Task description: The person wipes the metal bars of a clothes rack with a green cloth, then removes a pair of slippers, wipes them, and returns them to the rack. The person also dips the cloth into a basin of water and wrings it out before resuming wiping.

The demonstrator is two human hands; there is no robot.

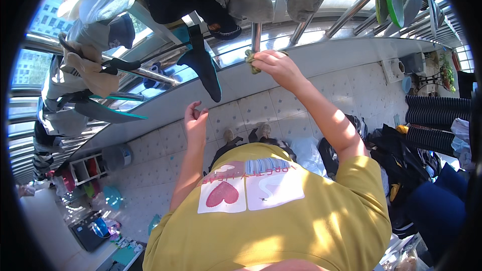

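My right hand [273, 66] grips a crumpled olive-green cloth [253, 62] against the foot of an upright metal railing bar [256, 35], at the ledge by the window. My left hand [196, 114] is raised in front of me, its fingers loosely curled and apart, holding nothing. Just above it hangs a black shoe insole [205, 71] with teal edging. Dark socks [226, 30] and grey socks [256, 0] hang from above, over the railing.
More insoles [393, 0] hang at the upper right, and socks and insoles [88, 71] at the left. A low wall [233, 86] runs below the railing. Dark clothes and bags [388, 158] lie at the right. A grey bin [117, 159] and a teal basin [112, 197] stand on the tiled floor [150, 180].
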